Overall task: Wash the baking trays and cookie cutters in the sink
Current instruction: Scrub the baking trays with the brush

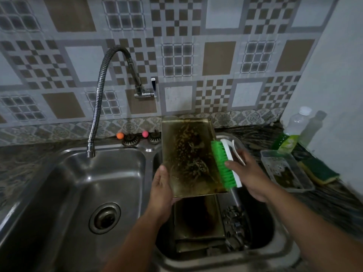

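Note:
A greasy, brown-stained baking tray (186,154) is tilted up over the right sink basin (275,250). My left hand (161,191) grips its lower left corner. My right hand (249,173) holds a white scrub brush with green bristles (224,165) against the tray's right edge. Below it, more dark baking trays (198,222) lie stacked in the right basin. Metal cookie cutters (235,220) lie beside them, partly in shadow.
The left basin (59,189) holds only its drain (105,217), under a flexible tap (98,99). On the right counter stand a clear plastic container with suds (284,169), a green-and-yellow sponge (320,171) and a dish soap bottle (292,132). Two sink plugs (130,139) sit at the back.

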